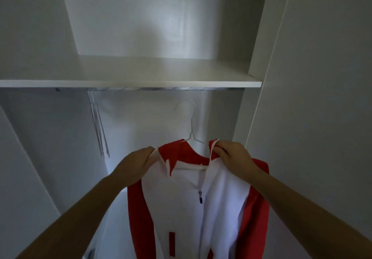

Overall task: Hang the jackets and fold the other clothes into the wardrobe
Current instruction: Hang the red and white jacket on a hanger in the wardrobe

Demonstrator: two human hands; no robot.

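A red and white zip jacket (181,208) hangs in front of me on a thin white wire hanger (191,126). The hanger's hook points up and sits below the metal rail (161,89), apart from it. My left hand (136,164) grips the jacket's left collar edge. My right hand (231,154) pinches the right collar edge by the zip teeth. The zip is partly done up, with its pull near the chest.
A white shelf (130,82) runs across the wardrobe just above the rail. Several bare white hangers (99,130) hang from the rail at the left. White wardrobe walls close in at the left and right (302,97).
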